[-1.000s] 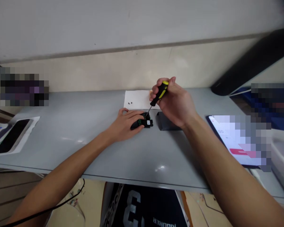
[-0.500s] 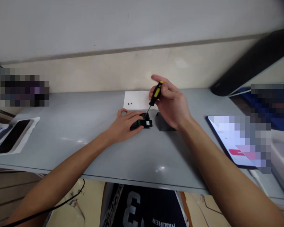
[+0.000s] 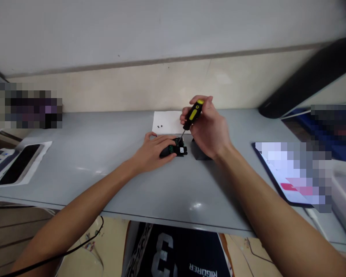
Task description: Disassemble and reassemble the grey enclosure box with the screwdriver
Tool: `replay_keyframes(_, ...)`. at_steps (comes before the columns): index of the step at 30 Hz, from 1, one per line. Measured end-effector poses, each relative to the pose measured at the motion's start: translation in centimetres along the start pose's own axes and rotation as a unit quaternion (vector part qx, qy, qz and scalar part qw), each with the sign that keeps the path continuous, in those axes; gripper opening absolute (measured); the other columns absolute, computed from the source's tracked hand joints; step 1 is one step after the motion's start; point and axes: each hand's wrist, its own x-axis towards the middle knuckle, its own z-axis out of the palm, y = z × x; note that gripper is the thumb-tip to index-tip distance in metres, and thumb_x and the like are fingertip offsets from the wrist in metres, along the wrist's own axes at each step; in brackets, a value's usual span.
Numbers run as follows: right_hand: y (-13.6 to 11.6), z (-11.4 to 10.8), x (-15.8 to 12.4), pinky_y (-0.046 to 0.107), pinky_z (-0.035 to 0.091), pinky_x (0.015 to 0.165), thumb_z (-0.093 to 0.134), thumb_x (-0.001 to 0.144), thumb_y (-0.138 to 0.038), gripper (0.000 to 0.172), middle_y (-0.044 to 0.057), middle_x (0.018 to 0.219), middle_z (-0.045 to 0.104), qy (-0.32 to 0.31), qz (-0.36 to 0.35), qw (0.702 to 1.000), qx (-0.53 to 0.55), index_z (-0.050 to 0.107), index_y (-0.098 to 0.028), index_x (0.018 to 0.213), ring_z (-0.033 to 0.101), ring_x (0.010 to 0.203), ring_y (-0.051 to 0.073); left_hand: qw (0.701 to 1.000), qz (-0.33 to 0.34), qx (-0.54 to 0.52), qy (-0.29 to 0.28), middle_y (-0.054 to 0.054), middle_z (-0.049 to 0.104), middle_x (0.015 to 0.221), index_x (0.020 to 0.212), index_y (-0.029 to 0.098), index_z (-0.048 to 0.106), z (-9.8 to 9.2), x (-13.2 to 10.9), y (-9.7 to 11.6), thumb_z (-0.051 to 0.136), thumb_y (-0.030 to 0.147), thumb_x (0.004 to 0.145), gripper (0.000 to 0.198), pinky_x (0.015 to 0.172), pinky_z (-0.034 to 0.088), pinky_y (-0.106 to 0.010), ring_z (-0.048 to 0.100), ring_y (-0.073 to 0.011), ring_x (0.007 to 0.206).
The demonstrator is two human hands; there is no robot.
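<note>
Screw-turning looks to be the step in hand; the right hand (image 3: 210,130) has its fingers closed round the black-and-yellow handle of a screwdriver (image 3: 193,114), which leans down and to the left so that its thin tip meets the top of a small black gadget (image 3: 177,150); the left hand (image 3: 154,152) lies over the near end of that gadget, fingers close together and pressed down, pinning it to the grey table (image 3: 103,169) roughly at its middle, just in front of a white sheet of paper (image 3: 167,118); two tiny dark screws (image 3: 160,125) rest on the sheet, well clear of both hands; a dark cover (image 3: 200,154) sits just right of the gadget, partly hidden by the right wrist.

By my reading, the next move calls for the tip to stay seated in the screw head and the gadget to be held dead still, since a slip could skid the blade across the green board inside.

Half a second ago the right fingers were spread off the handle, the forefinger stretched out as if shifting grip; now they are wrapped on it again, much as a second ago; the left hand and the gadget have not shifted; a tablet (image 3: 266,169) and a phone (image 3: 19,169) lie off to the sides.
</note>
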Motion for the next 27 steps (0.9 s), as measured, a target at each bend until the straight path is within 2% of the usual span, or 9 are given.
replay_keyframes(2,0.11,0.12,0.10,0.032,0.050,0.068,0.049,0.093,-0.074,0.046,0.001,0.074,0.052,0.009,0.014,1.000,-0.023,0.057,-0.029,0.096,0.056,0.073,0.017,1.000,-0.005,-0.003,-0.003,-0.005,0.062,0.148,0.125,0.027,0.058,-0.02,0.00,-0.07,0.055,0.039,0.104,0.025,0.118,0.024,-0.048,0.060,-0.0232,0.133)
replay_keyframes(4,0.18,0.19,0.20,0.032,0.049,0.064,0.045,0.090,-0.081,0.052,-0.001,0.068,0.043,0.019,0.007,1.000,-0.020,0.056,-0.030,0.094,0.052,0.066,0.017,1.000,-0.005,-0.009,-0.004,-0.005,0.061,0.149,0.128,0.028,0.056,-0.03,-0.01,-0.16,0.057,0.042,0.103,0.029,0.118,0.024,-0.049,0.060,-0.0233,0.132)
replay_keyframes(7,0.26,0.07,0.31,0.030,0.045,0.061,0.044,0.090,-0.081,0.054,-0.002,0.066,0.036,0.023,-0.029,0.999,0.021,0.056,-0.028,0.091,0.042,0.060,0.014,1.000,0.004,-0.021,-0.004,-0.005,0.058,0.152,0.131,0.029,0.052,-0.11,-0.05,-0.24,0.058,0.048,0.102,0.035,0.119,0.023,-0.049,0.060,-0.0234,0.132)
replay_keyframes(10,0.41,-0.10,0.36,0.029,0.042,0.059,0.044,0.091,-0.080,0.054,-0.003,0.066,0.035,0.020,-0.031,0.998,0.051,0.056,-0.027,0.091,0.037,0.058,0.012,1.000,0.004,-0.029,-0.006,-0.006,0.056,0.153,0.134,0.029,0.050,-0.25,-0.05,-0.12,0.055,0.049,0.104,0.037,0.118,0.023,-0.048,0.058,-0.0235,0.134)
replay_keyframes(16,0.50,0.30,0.18,0.029,0.044,0.054,0.043,0.087,-0.084,0.057,-0.003,0.064,0.035,0.032,0.001,0.999,0.000,0.054,-0.028,0.089,0.041,0.056,0.014,0.999,-0.012,-0.028,-0.015,-0.006,0.060,0.149,0.135,0.028,0.051,-0.34,0.05,0.14,0.052,0.047,0.105,0.036,0.119,0.023,-0.049,0.057,-0.0250,0.135)
replay_keyframes(27,0.36,0.47,0.08,0.031,0.044,0.052,0.041,0.087,-0.086,0.058,-0.003,0.064,0.035,0.022,-0.012,0.999,-0.040,0.055,-0.030,0.091,0.041,0.054,0.014,1.000,-0.015,-0.019,-0.013,-0.007,0.059,0.149,0.138,0.029,0.051,-0.09,0.01,-0.17,0.052,0.049,0.104,0.039,0.120,0.023,-0.050,0.056,-0.0256,0.136)
